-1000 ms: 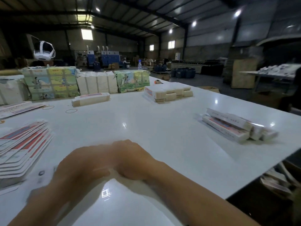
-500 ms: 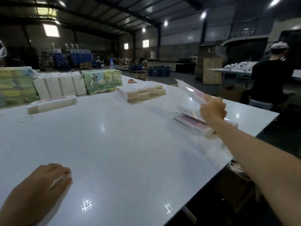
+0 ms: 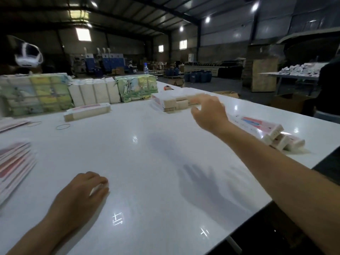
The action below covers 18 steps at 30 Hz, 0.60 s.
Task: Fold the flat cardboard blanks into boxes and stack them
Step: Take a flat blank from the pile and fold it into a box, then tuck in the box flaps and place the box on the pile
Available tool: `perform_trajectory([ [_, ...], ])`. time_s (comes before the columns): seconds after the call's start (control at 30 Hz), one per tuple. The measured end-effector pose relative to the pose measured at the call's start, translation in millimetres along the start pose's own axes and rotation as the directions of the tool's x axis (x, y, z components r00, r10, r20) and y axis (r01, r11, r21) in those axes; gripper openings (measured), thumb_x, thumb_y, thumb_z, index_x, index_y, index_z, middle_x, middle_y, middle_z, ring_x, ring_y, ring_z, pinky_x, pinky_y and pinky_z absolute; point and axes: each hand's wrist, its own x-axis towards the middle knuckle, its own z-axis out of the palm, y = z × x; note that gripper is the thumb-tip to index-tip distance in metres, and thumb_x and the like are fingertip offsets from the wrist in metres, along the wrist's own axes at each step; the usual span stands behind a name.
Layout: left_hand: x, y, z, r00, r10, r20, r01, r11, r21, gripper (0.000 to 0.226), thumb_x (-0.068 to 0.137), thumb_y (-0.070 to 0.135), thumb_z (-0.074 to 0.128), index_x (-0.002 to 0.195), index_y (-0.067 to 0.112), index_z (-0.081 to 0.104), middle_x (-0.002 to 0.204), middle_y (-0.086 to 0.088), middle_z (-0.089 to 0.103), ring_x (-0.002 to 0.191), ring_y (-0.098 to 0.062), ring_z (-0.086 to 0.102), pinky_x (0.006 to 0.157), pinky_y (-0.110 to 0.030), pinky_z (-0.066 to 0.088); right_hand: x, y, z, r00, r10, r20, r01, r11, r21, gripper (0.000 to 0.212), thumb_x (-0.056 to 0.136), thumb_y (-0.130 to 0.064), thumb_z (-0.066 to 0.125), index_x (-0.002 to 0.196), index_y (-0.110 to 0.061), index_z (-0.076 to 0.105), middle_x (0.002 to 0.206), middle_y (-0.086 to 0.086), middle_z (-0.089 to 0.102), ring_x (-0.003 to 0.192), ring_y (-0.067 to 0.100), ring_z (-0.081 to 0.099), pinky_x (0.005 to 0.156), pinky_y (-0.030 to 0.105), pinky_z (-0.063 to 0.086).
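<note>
Evidently your right hand [image 3: 207,109] hung loose and unloaded beside the folded boxes [image 3: 265,131], while your left hand [image 3: 86,190] rested knuckled on the tabletop [image 3: 147,162], near the blanks [image 3: 14,162] for another.

My left hand [image 3: 83,190] rests on the white table [image 3: 147,162], fingers curled on something small (too blurred to name). My right hand [image 3: 209,112] hangs relaxed above it, near the folded boxes [image 3: 266,131].
</note>
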Motion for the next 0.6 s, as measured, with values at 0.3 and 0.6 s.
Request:
perform_trajectory([
  [0.3,-12.8,3.0,-12.2,0.984,-0.159,-0.077,0.149,0.982,-0.12,0.013,0.082,0.004,0.058,0.082,0.008,0.07,0.086,-0.003,0.067,0.083,-0.019,0.059,0.079,-0.031,0.044,-120.3,-140.3,144.3,0.756,-0.401,0.517,0.432,0.899,0.065,0.028,0.093,-0.017,0.04,0.112,-0.016,0.061,0.118,0.005,0.055,0.111,0.028,0.048,0.086,0.034,0.038],
  [0.6,46.9,-74.6,-81.0,0.877,-0.461,-0.136,0.453,0.887,-0.087,0.024,0.084,0.013,0.053,0.099,0.015,0.071,0.106,-0.003,0.069,0.099,-0.02,0.06,0.079,-0.023,0.044,-126.3,-126.6,157.5,0.805,-0.437,0.401,0.416,0.898,0.143,0.029,0.095,-0.023,0.039,0.108,-0.02,0.065,0.116,-0.007,0.059,0.107,0.017,0.049,0.088,0.028,0.039],
])
